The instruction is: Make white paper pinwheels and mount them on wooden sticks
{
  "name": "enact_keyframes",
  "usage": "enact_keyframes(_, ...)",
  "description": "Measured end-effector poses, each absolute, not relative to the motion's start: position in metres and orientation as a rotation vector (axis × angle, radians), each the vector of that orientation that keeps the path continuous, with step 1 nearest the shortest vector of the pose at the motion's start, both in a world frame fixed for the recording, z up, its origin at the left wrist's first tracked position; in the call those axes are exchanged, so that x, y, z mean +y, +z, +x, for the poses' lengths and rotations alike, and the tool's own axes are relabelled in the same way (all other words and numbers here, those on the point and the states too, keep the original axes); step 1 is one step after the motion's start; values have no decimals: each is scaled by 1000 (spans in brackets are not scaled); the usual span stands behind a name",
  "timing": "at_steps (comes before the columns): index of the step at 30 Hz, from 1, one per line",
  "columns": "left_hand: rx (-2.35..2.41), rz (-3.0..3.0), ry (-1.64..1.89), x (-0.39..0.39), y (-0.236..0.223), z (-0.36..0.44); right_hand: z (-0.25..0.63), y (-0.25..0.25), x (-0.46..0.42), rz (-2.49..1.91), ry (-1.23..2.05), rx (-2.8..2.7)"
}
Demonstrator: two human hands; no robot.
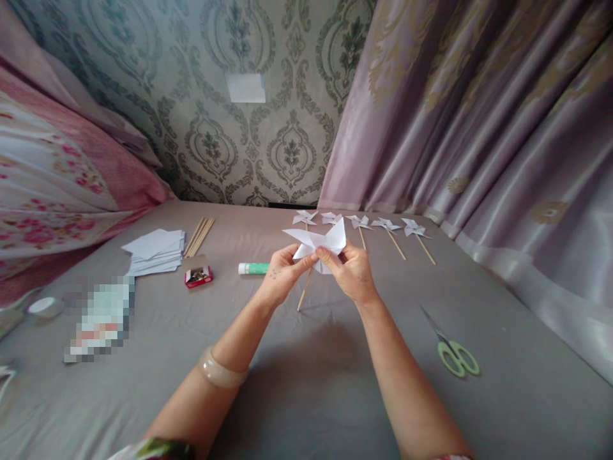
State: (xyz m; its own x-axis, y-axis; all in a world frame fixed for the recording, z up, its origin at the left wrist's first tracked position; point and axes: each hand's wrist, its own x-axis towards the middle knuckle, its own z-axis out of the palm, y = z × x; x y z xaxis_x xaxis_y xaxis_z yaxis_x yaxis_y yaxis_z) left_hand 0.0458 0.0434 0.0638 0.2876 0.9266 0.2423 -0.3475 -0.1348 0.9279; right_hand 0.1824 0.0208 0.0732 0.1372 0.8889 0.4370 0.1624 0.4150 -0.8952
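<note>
A white paper pinwheel (313,241) is held up in front of me between both hands, its folded points spread outward. My left hand (286,271) grips its left side, thumb pressed near the centre. From the other side my right hand (353,271) closes on the paper, its thumb meeting the left one at the middle. Below the paper a thin wooden stick (304,292) slants down to the left; where its top end meets the pinwheel is hidden by the hands. Partly behind my left hand lies a green and white glue stick (253,269).
Several finished pinwheels (385,225) on sticks lie in a row at the back right. Left are a stack of white paper (156,252), loose sticks (199,236) and a small red box (198,277) of metal pins. Green-handled scissors (453,351) rest at right on the grey sheet.
</note>
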Motion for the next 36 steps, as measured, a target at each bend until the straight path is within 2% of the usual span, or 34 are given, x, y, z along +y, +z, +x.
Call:
enact_keyframes(22, 594, 1248, 1250, 41, 62, 51, 187, 82, 19, -1109, 531, -1463)
enact_keyframes(36, 769, 1332, 1266, 39, 71, 42, 185, 89, 13, -1057, 421, -1572)
